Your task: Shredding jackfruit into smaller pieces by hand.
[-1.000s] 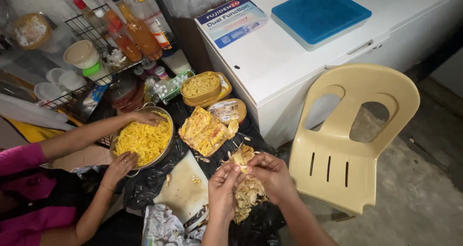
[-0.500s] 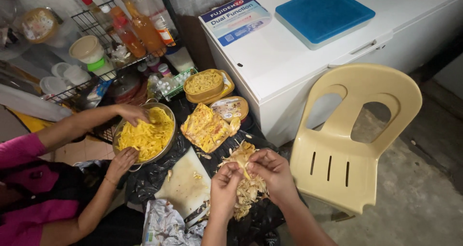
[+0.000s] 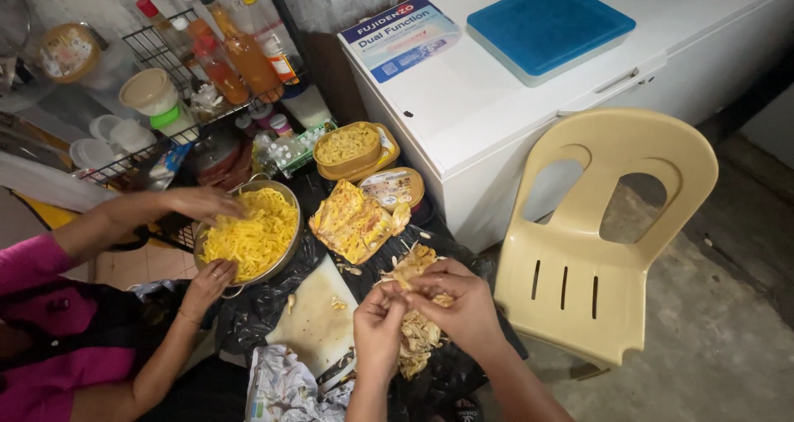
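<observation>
- My left hand [image 3: 379,329] and right hand [image 3: 459,299] meet over the black plastic sheet [image 3: 451,364], fingers pinched together on a clump of shredded cooked meat [image 3: 403,279] held between them.
- More of the pale shredded pile [image 3: 418,339] lies on the sheet directly under my hands, touching my left wrist side.
- The meat looks soft, fibrous and light; I judge it tears along the grain with little force, and probably feels greasy, so it may slip if I squeeze flat.
- The best hold seems to be fingertip pinches at opposite ends of a strand bundle, pulling apart rather than twisting.
- Loose shreds fall easily, so I keep the clump low over the pile.
- Just left of me sits a white cutting board [image 3: 314,323] with a few scraps on it.
- Beyond my hands lies a slab of yellow noodles [image 3: 351,222] on the sheet, with a filled tub [image 3: 347,146] behind it.
- Another person in a pink sleeve [image 3: 29,261] has both hands at a metal bowl of yellow noodles [image 3: 252,232].
- A cream plastic chair [image 3: 608,240] stands to my right, beside a white chest freezer [image 3: 496,99].
</observation>
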